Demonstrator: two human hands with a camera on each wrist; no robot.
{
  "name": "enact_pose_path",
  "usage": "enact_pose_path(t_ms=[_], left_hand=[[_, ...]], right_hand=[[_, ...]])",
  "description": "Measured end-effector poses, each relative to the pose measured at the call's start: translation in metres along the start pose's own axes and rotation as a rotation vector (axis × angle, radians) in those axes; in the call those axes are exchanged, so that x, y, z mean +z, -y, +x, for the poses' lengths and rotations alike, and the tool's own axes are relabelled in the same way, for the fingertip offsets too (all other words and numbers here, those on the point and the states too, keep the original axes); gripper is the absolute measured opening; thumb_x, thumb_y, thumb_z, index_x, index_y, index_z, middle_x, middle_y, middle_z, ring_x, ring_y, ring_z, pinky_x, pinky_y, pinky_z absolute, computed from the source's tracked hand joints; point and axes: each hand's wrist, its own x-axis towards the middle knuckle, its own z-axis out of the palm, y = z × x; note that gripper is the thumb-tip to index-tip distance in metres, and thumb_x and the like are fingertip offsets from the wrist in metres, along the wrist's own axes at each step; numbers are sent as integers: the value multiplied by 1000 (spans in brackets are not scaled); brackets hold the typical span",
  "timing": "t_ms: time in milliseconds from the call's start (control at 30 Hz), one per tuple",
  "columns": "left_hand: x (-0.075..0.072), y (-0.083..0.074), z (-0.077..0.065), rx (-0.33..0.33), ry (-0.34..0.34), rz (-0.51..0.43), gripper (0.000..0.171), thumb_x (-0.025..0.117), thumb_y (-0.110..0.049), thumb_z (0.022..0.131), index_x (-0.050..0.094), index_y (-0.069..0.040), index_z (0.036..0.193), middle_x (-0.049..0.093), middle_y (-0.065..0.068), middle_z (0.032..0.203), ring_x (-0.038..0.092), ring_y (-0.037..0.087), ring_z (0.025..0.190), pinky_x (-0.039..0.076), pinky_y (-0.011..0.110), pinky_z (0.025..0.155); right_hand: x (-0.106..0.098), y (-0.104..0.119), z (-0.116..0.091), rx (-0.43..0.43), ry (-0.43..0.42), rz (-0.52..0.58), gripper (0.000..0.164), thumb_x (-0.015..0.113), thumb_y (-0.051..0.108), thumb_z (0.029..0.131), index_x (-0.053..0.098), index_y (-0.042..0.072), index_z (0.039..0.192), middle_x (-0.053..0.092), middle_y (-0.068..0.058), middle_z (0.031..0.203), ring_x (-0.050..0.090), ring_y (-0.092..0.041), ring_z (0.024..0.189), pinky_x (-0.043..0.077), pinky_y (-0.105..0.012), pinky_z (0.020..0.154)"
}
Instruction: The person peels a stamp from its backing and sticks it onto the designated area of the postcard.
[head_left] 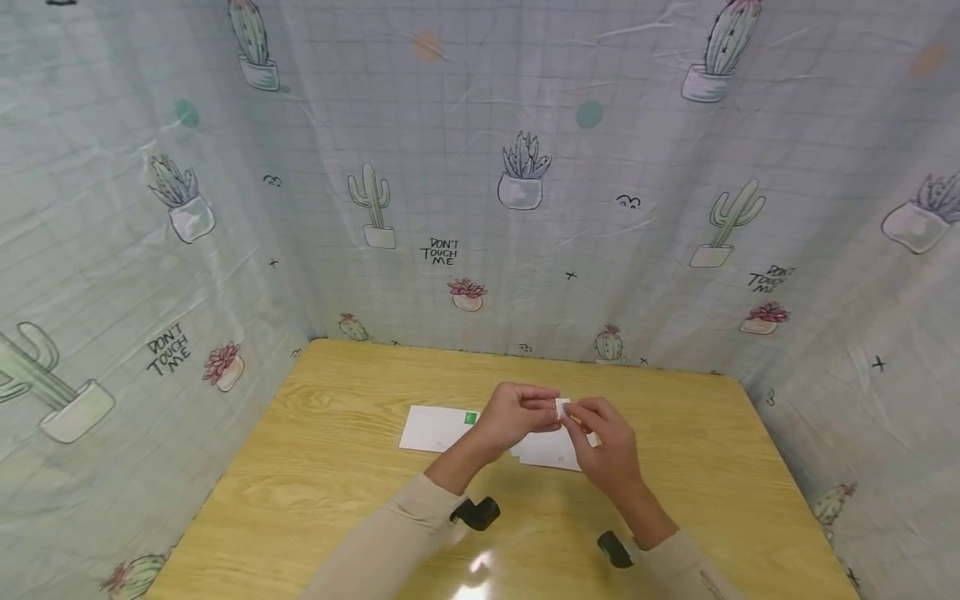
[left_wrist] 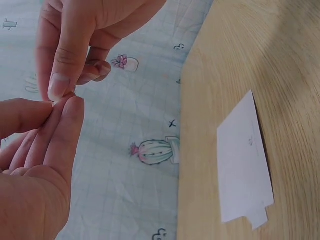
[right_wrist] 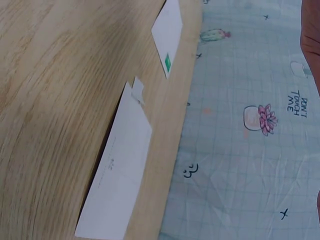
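Note:
My left hand (head_left: 513, 417) and right hand (head_left: 609, 446) meet above the table, fingertips together. Between them both pinch a small white piece of paper (head_left: 562, 407). In the left wrist view, the left hand (left_wrist: 42, 160) comes from below and the right hand (left_wrist: 82, 45) from above; their fingers hide nearly all of the piece. Below the hands lies a white envelope (head_left: 547, 450), partly covered by the right hand in the head view. A second white envelope (head_left: 431, 428), with a green stamp (head_left: 470, 418) at its upper right corner, lies to the left.
A small white scrap (right_wrist: 138, 90) sticks out beside one end of the nearer envelope (right_wrist: 115, 170). The wood-grain table (head_left: 315, 475) is bounded at the back and sides by a cactus-print cloth (head_left: 480, 167). Dark wrist devices (head_left: 480, 512) sit at both cuffs.

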Motion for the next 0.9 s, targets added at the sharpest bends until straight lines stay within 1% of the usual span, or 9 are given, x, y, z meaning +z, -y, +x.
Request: enact_pose_path(t_ms=[133,200,400,500,567,633,733,833,900], left_hand=[[-3,0,-3,21,37,67,38,68,-8,92,64,-3,129,68,15,127,71,23,109,59,34,89],[-4,0,-4,29,45,93,39,70,-9,91,64,-4,130,69,14,126,70,22,110,58,34,90],[-5,0,-5,37,33,111,36,69,-8,91,66,-4,127,72,15,118,72,22,104,59,34,88],[-5,-1,-6,44,18,150,36,72,-10,89,68,-6,124,72,11,120,72,18,104,59,32,88],[-5,-2,-7,43,18,158,35,72,-10,89,68,-6,124,73,11,119,73,19,103,59,33,88],[-4,-2,-7,40,15,170,34,71,-9,90,68,-5,123,73,12,117,73,19,103,59,33,88],[-3,-4,-8,31,9,190,34,69,-6,90,67,-3,124,74,14,112,73,21,101,60,33,86],[-2,-4,-9,31,-2,234,35,69,-5,90,67,-2,124,75,14,110,74,21,99,60,33,85],[-1,-4,-10,30,-3,250,35,69,-6,90,67,-3,125,75,13,110,73,20,100,60,34,86]], right_hand=[[-1,1,0,-15,12,23,28,78,-12,70,76,0,96,66,-7,89,58,-10,68,49,-13,61],[-1,1,1,-22,15,28,30,79,-12,70,76,0,97,66,-7,89,59,-11,68,50,-13,62],[-2,2,1,-29,50,16,31,80,-9,70,76,1,100,66,-8,89,58,-12,70,52,-19,63],[-3,3,0,-27,79,-3,30,79,-7,72,76,1,101,65,-7,90,57,-13,71,50,-16,66],[-4,4,1,-32,96,-26,29,79,-5,73,76,1,101,65,-6,90,57,-13,73,50,-15,68],[-5,4,1,-54,106,-55,28,79,-3,74,76,1,101,65,-5,88,58,-14,74,51,-17,69],[-6,4,1,-111,112,-107,22,78,2,78,76,1,100,66,-5,87,59,-15,74,52,-22,66],[-6,2,2,-174,115,-150,17,72,9,87,76,0,100,66,-6,85,60,-17,73,54,-29,63],[-6,2,2,-202,120,-169,18,68,13,92,75,-1,100,66,-8,85,60,-18,72,54,-31,62]])
